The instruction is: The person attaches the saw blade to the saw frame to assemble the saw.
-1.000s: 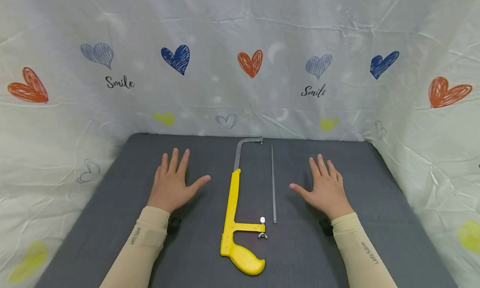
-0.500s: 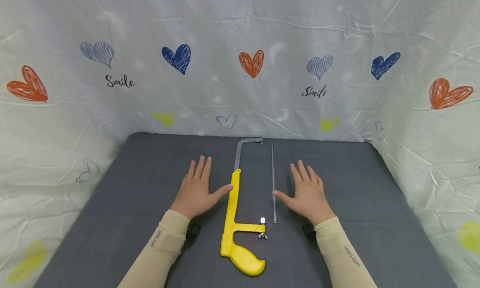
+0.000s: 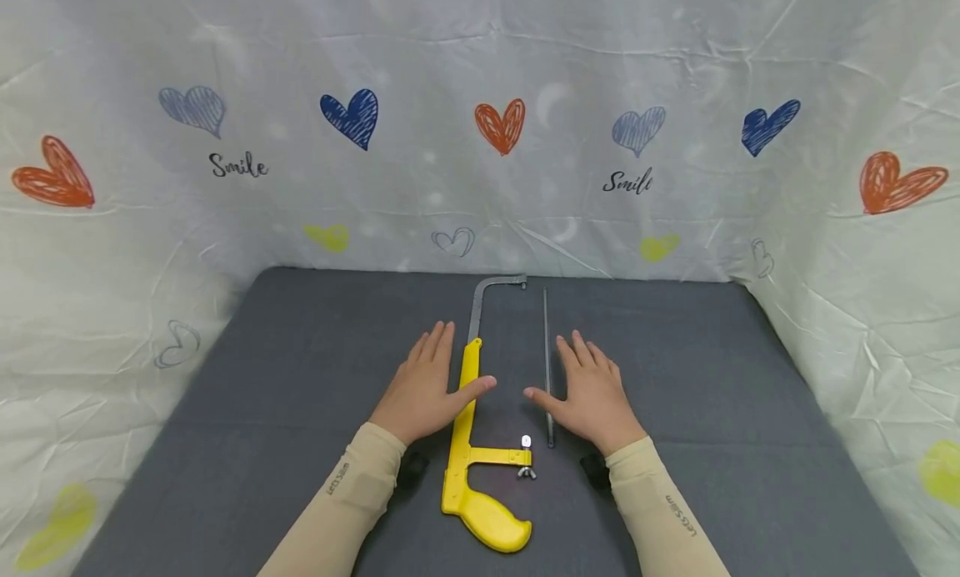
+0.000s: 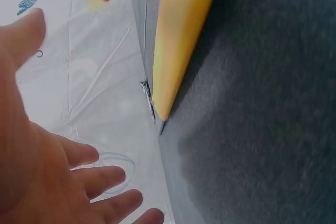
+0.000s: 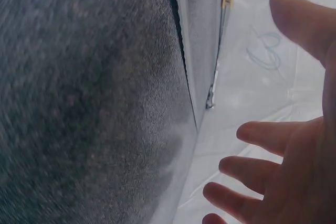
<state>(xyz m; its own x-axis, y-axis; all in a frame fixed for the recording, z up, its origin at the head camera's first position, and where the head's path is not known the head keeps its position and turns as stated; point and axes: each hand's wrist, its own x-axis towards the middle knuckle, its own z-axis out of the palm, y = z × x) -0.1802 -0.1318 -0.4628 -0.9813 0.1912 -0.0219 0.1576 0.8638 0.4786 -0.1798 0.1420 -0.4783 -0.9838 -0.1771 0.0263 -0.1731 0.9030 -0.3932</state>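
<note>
A hacksaw frame lies flat on the grey cloth, its yellow handle toward me and its bent grey metal arm at the far end. To its right is a thin hacksaw blade, separate from the frame; its toothed edge shows in the right wrist view. My left hand is held with fingers straight, its thumb overlapping the yellow bar in the head view. Over the blade's near half, the thumb of my right hand reaches across, fingers extended. Neither hand holds anything.
A grey cloth covers the table. White curtain with printed hearts stands behind it and on both sides. A wing nut sits on the frame's short yellow crossbar. Dark wrist cameras hang under both sleeves.
Both hands have moved inward, the left to the right and the right to the left, so their thumbs overlap the frame and the blade in the head view. Frame and blade stay put.
</note>
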